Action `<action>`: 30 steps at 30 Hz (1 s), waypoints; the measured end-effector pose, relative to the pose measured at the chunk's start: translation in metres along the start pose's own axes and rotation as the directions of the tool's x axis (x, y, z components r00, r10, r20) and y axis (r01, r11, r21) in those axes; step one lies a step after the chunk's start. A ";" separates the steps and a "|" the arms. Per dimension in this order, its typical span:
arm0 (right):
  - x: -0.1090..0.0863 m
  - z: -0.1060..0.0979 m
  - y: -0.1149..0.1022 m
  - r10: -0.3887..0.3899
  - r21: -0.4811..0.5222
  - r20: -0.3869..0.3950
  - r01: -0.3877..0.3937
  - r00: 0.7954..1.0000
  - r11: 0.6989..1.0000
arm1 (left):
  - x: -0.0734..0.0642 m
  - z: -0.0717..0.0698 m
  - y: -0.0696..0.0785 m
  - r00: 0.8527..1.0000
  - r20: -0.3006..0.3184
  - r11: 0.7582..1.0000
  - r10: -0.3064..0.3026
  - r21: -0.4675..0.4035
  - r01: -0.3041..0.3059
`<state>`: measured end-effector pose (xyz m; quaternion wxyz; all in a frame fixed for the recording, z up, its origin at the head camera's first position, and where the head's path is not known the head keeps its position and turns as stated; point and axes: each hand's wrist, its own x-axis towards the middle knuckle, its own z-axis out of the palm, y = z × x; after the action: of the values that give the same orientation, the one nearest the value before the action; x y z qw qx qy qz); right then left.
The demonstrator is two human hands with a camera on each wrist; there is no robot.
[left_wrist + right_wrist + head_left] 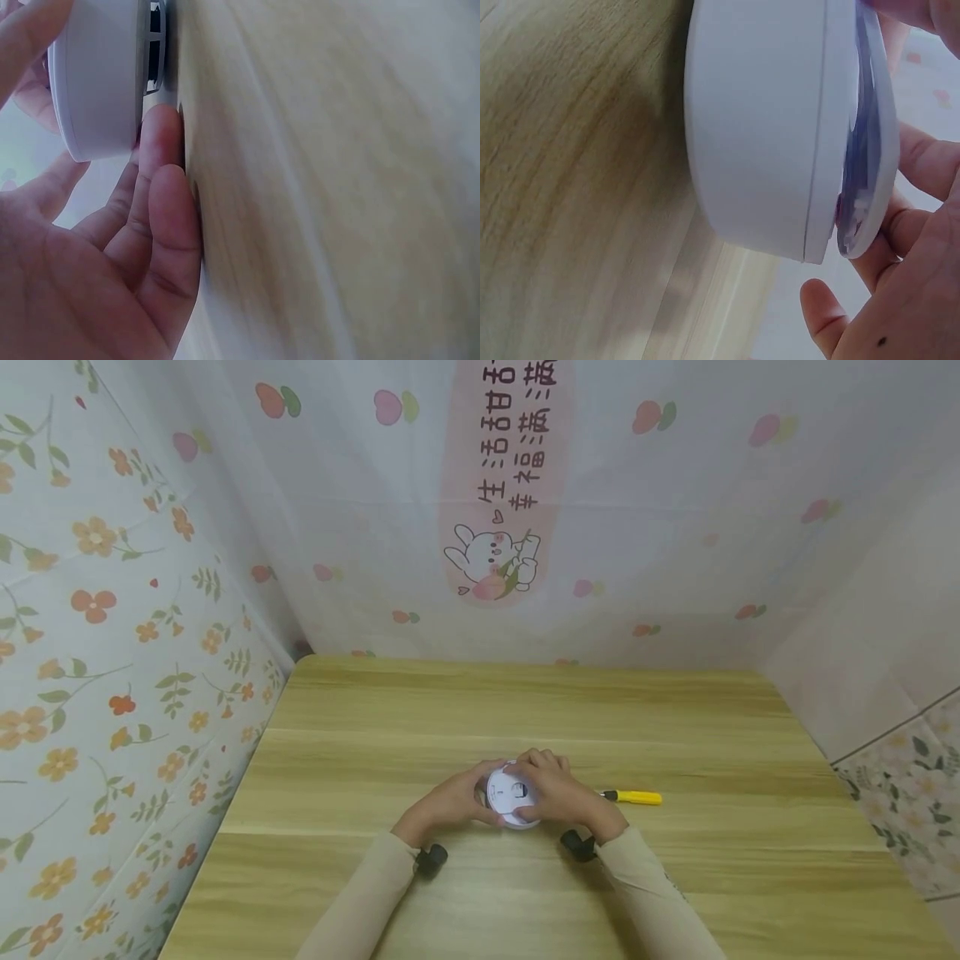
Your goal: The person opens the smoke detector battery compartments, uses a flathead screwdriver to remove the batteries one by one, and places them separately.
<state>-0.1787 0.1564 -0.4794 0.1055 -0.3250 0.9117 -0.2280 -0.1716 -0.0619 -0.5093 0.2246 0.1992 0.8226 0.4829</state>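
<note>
Between both hands, above the table, is a round white smoke detector [757,127] with dark vent slots on its underside in the left wrist view. A thin white base plate [885,142] sits on its upper face, tilted, with a gap along one edge. My left hand [453,797] grips the detector's side, and in the left wrist view some of its fingertips lie close to the tabletop. My right hand [558,793] holds the plate by its rim, thumb and fingers spread across it. The inside of the detector is mostly hidden.
A screwdriver with a yellow handle [639,797] lies right of the hands, its shaft partly hidden by the right wrist. The wooden table [375,710] meets a printed curtain [337,527] at the back and a floral one [97,693] on the left.
</note>
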 end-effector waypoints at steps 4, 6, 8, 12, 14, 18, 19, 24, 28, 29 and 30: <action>-0.001 -0.002 -0.002 0.003 0.003 0.003 -0.003 1.000 1.000 | -0.001 0.000 0.001 1.000 0.000 1.000 -0.002 -0.010 0.002; -0.001 -0.003 -0.003 0.001 0.007 0.002 -0.001 1.000 1.000 | -0.001 0.000 0.002 1.000 0.000 1.000 0.002 -0.010 -0.002; -0.001 -0.004 -0.003 -0.001 0.010 -0.004 0.001 1.000 1.000 | -0.002 0.000 0.003 1.000 0.003 1.000 0.008 -0.011 -0.008; -0.003 -0.006 0.001 0.010 -0.001 -0.019 -0.010 1.000 1.000 | -0.002 -0.001 0.005 1.000 0.006 1.000 0.006 -0.019 -0.006; -0.004 -0.007 0.004 0.023 -0.014 -0.022 -0.023 1.000 1.000 | -0.002 -0.001 0.005 1.000 0.006 1.000 0.005 -0.018 -0.004; -0.010 -0.011 0.007 0.049 -0.010 -0.030 -0.049 0.998 0.999 | -0.001 0.000 0.003 1.000 0.003 1.000 0.012 -0.007 -0.012; -0.011 -0.012 0.008 0.054 -0.005 -0.031 -0.054 0.998 0.999 | -0.001 0.000 0.002 1.000 0.003 1.000 0.012 -0.010 -0.012; -0.019 -0.018 0.015 0.070 -0.004 -0.048 -0.070 0.996 0.998 | 0.000 0.000 0.003 1.000 0.003 1.000 0.020 -0.022 -0.020; -0.027 -0.021 0.021 0.068 -0.024 -0.067 -0.069 0.995 0.997 | 0.000 0.000 0.003 1.000 -0.003 0.999 0.028 -0.026 -0.028; -0.030 -0.021 0.023 0.069 -0.023 -0.072 -0.070 0.995 0.997 | 0.000 0.000 0.003 1.000 -0.003 0.999 0.028 -0.029 -0.028; -0.032 -0.021 0.025 0.071 -0.022 -0.077 -0.073 0.995 0.997 | 0.000 0.001 0.003 1.000 -0.004 0.999 0.028 -0.030 -0.028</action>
<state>-0.1750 0.2013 -0.4715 0.0747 -0.2844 0.9289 -0.2251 -0.1706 -0.0599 -0.5068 0.2194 0.2066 0.8128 0.4985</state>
